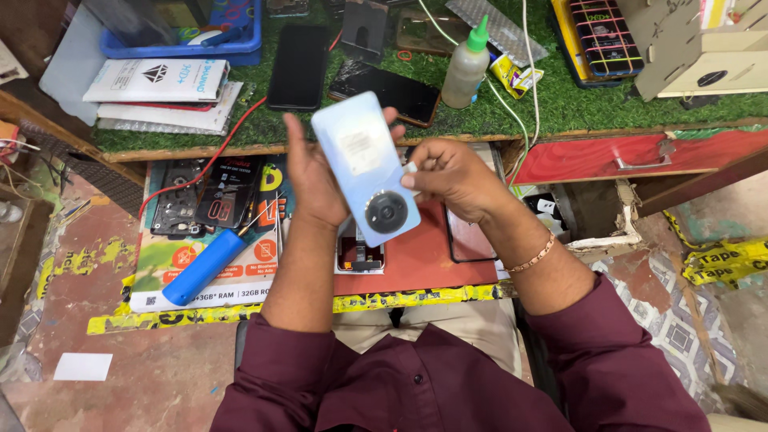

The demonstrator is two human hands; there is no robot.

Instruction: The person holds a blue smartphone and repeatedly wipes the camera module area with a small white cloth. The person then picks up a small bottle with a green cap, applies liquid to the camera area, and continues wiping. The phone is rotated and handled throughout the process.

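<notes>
My left hand (pixel 314 180) grips a pale blue phone back cover (pixel 364 164), camera ring down, fingers wrapped behind it, over the red work board (pixel 424 260). My right hand (pixel 450 178) pinches its right edge, thumb and forefinger closed. Blue-handled tool (pixel 204 266) lies left; 1 glue bottle (pixel 466 68) stands on green turf (pixel 560 96).

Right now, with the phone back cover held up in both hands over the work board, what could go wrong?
The light blue back cover is held above the board only by the left hand behind it and the right hand at its edge; it might slip and land on the opened phone below. The glue bottle stands upright near loose white cables, so a tug could tip it.
</notes>
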